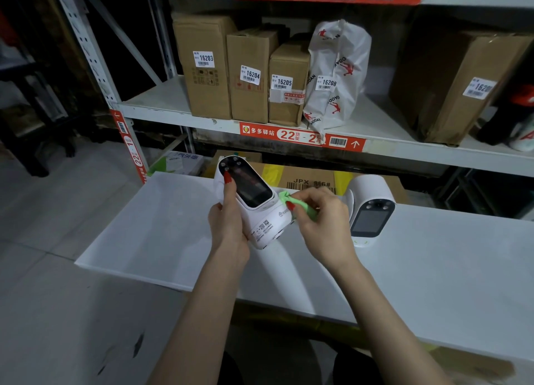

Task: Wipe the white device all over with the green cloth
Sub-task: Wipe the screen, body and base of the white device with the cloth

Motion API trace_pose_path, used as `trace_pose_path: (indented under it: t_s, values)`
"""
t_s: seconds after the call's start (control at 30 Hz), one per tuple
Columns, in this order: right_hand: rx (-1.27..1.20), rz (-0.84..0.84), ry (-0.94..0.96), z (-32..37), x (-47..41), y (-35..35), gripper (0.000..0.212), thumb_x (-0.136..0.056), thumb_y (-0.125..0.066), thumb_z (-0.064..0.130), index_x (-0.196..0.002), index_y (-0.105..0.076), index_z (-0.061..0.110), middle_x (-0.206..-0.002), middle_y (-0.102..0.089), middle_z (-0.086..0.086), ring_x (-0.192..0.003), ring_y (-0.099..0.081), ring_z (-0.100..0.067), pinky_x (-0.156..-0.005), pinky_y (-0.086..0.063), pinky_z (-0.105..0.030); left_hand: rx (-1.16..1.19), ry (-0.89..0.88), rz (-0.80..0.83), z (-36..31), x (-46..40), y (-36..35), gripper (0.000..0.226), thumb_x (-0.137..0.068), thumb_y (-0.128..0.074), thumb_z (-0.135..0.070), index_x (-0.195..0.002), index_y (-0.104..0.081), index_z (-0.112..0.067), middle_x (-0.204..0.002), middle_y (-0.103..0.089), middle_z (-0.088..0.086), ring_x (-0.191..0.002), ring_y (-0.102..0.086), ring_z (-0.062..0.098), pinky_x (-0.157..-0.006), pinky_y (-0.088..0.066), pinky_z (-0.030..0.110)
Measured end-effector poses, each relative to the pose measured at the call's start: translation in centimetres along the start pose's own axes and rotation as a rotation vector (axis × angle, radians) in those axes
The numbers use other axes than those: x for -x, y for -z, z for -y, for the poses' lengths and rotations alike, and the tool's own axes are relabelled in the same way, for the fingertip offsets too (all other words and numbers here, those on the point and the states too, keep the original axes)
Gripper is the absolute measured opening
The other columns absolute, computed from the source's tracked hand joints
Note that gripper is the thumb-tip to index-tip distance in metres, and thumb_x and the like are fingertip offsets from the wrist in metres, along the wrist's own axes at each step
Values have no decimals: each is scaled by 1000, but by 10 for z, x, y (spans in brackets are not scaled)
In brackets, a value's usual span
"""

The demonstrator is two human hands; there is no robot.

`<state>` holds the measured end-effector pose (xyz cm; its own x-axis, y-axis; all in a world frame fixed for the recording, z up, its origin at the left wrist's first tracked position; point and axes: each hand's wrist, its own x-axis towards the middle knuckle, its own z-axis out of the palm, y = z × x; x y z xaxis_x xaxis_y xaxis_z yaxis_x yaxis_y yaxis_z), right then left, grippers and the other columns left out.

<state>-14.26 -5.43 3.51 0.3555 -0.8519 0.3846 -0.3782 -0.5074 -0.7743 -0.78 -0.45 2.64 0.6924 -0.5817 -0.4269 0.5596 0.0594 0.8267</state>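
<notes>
From my remote seat the scene reads dim overall, with the brightest light falling from above onto the white table [138,225] and the forearms, which cast soft shadows toward the near edge. I see deep darkness behind the shelf rack [95,66] and under its lower shelf. Wide-angle distortion bows the rack uprights and shelf edges near the borders, and the corners look soft and slightly blurred.
</notes>
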Motion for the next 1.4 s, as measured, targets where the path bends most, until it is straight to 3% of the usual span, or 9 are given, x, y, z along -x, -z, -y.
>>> trace_pose_path:
  t_s: [0.17,0.3,0.43,0.67,0.8,0.97,1.17,1.27,1.4]
  values:
    - [-96,14,41,4,0,2,13,-84,-68,7,-91,-74,15,-92,-64,2,-81,-59,-7,-71,-42,-10,-13,-19,32,-2,4,-2,52,-89,-57,-58,-115,-63,-13,-98,-74,6,-83,-71,24,-67,-55,34]
    - [-147,28,57,6,1,4,16,-84,-67,5,-93,-74,16,-93,-63,3,-84,-59,-3,-73,-45,-14,-26,-18,81,-2,5,-3,53,-88,-57,-61,-109,-68,-14,-98,-76,8,-90,-73,28,-85,-59,45]
    - [-123,0,-3,1,-2,4,14,-85,-67,5,-92,-73,16,-93,-64,1,-83,-59,-10,-72,-41,-7,15,-12,152,-3,7,-2,46,-91,-56,-58,-106,-72,-17,-95,-78,6,-90,-73,28,-89,-57,47]
    - [-200,18,51,7,0,8,15,-85,-68,7,-93,-73,18,-93,-65,2,-86,-58,-1,-74,-44,-10,63,64,306,-3,10,-1,41,-95,-51,-54,-96,-74,-21,-90,-77,7,-72,-73,23,-78,-57,38]
    - [-211,-1,62,8,0,8,16,-85,-67,6,-95,-74,17,-92,-65,1,-83,-58,-1,-72,-41,-8,66,78,371,-3,11,-3,43,-97,-46,-52,-107,-72,-19,-91,-76,7,-70,-73,22,-69,-57,34]
    - [-155,-61,-6,-1,-3,7,12,-84,-68,7,-90,-72,17,-92,-68,-2,-84,-62,-15,-75,-49,-23,47,99,392,-3,14,-3,45,-95,-50,-55,-106,-72,-18,-96,-75,9,-76,-72,25,-76,-57,37]
    - [-241,-74,45,8,-2,10,19,-85,-68,6,-94,-72,22,-92,-67,-1,-84,-62,-8,-73,-49,-19,-28,85,387,-4,17,-4,44,-93,-53,-54,-111,-72,-18,-105,-75,10,-81,-73,26,-83,-56,40]
    - [-269,-104,65,9,-2,11,17,-86,-67,6,-98,-73,18,-94,-68,-3,-88,-63,-12,-75,-51,-24,-68,86,394,-3,21,-6,40,-92,-55,-51,-109,-72,-19,-103,-76,11,-85,-72,28,-90,-54,44]
    - [-254,-159,1,1,-6,10,15,-87,-66,9,-96,-73,18,-95,-69,-3,-90,-63,-16,-80,-53,-35,-97,81,419,-3,24,-6,38,-93,-55,-48,-110,-71,-17,-101,-76,11,-86,-71,29,-86,-54,42]
